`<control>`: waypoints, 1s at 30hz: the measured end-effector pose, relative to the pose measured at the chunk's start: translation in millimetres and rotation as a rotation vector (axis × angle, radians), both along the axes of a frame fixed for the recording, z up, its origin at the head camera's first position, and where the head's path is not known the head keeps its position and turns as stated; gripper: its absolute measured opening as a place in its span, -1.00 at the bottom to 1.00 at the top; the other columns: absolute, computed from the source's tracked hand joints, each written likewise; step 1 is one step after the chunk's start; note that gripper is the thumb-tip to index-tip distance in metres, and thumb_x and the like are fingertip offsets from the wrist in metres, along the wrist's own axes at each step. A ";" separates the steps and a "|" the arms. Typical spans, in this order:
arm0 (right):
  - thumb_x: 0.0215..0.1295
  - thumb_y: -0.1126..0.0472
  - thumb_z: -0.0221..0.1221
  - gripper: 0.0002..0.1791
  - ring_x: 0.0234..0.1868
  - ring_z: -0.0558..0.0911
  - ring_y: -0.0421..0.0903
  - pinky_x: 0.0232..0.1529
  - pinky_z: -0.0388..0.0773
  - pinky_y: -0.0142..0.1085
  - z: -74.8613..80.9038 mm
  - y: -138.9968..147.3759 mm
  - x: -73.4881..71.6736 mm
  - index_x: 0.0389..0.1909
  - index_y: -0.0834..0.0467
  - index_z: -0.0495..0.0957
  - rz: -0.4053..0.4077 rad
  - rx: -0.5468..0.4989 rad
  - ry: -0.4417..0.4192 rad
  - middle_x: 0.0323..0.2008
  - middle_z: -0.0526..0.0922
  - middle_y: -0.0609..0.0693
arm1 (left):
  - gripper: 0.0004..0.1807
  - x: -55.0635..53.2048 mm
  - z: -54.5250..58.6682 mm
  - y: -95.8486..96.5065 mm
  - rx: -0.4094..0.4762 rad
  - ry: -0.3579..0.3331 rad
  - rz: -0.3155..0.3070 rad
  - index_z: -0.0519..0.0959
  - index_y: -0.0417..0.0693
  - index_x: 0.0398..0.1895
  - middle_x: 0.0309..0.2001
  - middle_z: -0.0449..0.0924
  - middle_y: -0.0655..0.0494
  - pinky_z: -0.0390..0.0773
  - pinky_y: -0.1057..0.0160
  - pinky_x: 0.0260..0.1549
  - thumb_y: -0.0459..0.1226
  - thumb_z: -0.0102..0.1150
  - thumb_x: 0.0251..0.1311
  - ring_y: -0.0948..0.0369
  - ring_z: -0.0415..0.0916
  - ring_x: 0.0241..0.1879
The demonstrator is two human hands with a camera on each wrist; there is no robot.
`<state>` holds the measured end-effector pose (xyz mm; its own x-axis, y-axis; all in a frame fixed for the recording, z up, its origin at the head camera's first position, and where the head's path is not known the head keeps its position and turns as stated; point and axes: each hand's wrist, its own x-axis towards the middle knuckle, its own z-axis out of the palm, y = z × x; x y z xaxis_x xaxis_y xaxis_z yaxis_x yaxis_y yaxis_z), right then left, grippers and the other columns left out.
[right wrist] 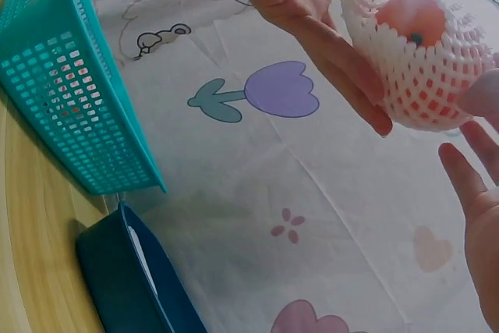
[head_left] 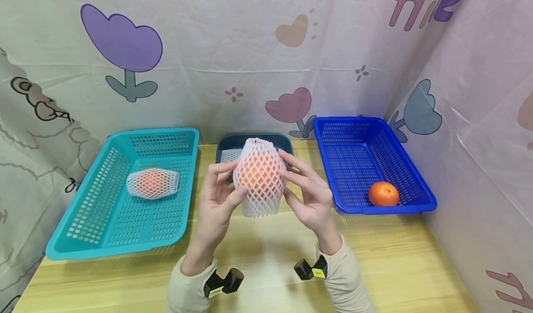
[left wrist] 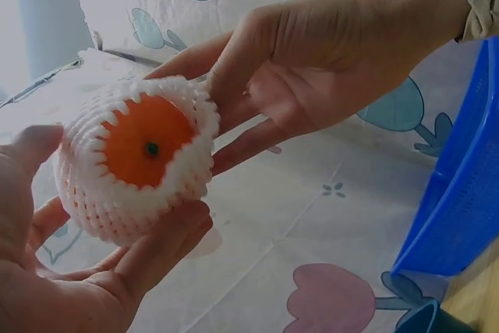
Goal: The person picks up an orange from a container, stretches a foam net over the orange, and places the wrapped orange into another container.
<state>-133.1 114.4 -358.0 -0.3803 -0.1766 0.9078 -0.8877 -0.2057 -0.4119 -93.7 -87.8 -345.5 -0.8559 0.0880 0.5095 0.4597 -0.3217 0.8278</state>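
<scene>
Orange fruit (left wrist: pixel 129 157) is cased in a white, diamond-patterned net (head_left: pixel 260 207).
Its skin is dotted by a dark-green stem (left wrist: pixel 151 149). Counted from the net in the head view, a turquoise basket (head_left: pixel 166 227), perforated in rows, is seen at 9 o'clock, holding an orange-and-white latticed bundle (head_left: pixel 151 183); a royal-blue basket (head_left: pixel 347 176), likewise perforated, is seen at 3 o'clock with a plain orange fruit (head_left: pixel 384 194), and a dark-teal box (head_left: pixel 284 140) at 12. The white cloth (head_left: pixel 200 40) is printed with a purple tulip (head_left: pixel 122 42) between 10 and 11 o'clock, a dusty-pink tulip (head_left: pixel 290 105) at 1 and a grey-blue tulip (head_left: pixel 422 109) at 2. The table (head_left: pixel 266 253) is grained in pale yellow; the sleeves (head_left: pixel 345 276) are coloured beige.
</scene>
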 end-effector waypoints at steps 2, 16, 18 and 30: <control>0.29 0.47 0.18 -0.57 0.31 0.39 0.33 0.23 0.45 0.03 0.1 0.9 -0.3 0.19 0.30 0.55 0.012 0.003 -0.014 0.30 0.40 0.38 | -0.57 0.5 0.5 -1.1 0.012 -0.018 -0.030 0.40 0.01 0.24 0.34 0.29 -0.16 0.68 0.09 -0.15 -0.48 -0.12 0.38 0.01 0.56 0.05; 0.37 0.42 0.16 -0.52 0.34 0.32 0.36 0.20 0.48 0.02 0.0 1.7 1.9 0.26 0.51 0.37 0.134 -0.065 -0.153 0.30 0.30 0.48 | -0.46 -2.4 -1.1 -1.3 -0.147 0.050 0.036 0.25 -0.17 0.45 0.37 0.29 -0.11 0.61 0.13 0.02 -0.54 -0.24 0.43 0.05 0.49 0.19; 0.37 0.40 0.17 -0.51 0.34 0.32 0.33 0.18 0.51 -0.01 -0.9 1.0 2.8 0.26 0.51 0.36 0.134 -0.075 -0.189 0.31 0.30 0.46 | -0.46 -3.8 -1.4 0.7 -0.166 0.112 0.088 0.24 -0.21 0.44 0.38 0.28 -0.13 0.51 0.13 0.16 -0.55 -0.23 0.42 0.01 0.38 0.28; 0.39 0.19 0.23 -0.42 0.23 0.49 0.11 0.15 0.55 -0.14 1.7 -2.8 13.1 0.25 0.50 0.36 0.027 -0.081 -0.446 0.24 0.45 0.27 | -0.52 -5.8 0.5 7.8 -0.257 0.239 0.245 0.33 -0.19 0.40 0.48 0.19 0.01 -0.04 -0.02 0.47 -0.49 -0.23 0.45 -0.01 -0.09 0.52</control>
